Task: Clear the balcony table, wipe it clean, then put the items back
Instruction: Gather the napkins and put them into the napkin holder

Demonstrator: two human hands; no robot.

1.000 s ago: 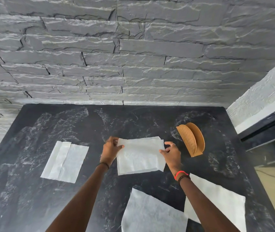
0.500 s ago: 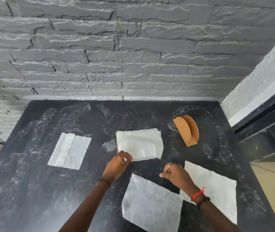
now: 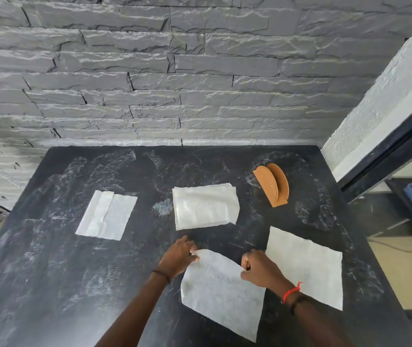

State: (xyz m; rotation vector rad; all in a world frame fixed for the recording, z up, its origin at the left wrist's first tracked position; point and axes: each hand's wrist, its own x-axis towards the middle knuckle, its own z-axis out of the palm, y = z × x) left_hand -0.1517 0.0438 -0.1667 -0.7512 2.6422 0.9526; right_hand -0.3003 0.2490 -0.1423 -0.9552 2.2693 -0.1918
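Note:
On the black table [image 3: 49, 284] lie several white paper napkins. My left hand [image 3: 178, 256] pinches the far left corner of the near napkin [image 3: 221, 294]. My right hand [image 3: 258, 267] grips that napkin's far right corner, which bends up slightly. A folded napkin [image 3: 205, 206] lies flat in the middle, with no hand on it. Another folded napkin [image 3: 107, 215] lies to the left. An open napkin [image 3: 305, 264] lies at the right, partly under my right forearm. An orange woven napkin holder [image 3: 272, 187] stands upright at the far right, with nothing in it.
The table top shows pale, chalky wipe streaks. A grey stone wall [image 3: 174, 83] runs along the far edge. A white pillar and a dark door frame [image 3: 387, 151] stand close on the right. The floor drops away at the left.
Both hands let go of the folded middle napkin, drew back toward me and took hold of the near napkin's far corners.

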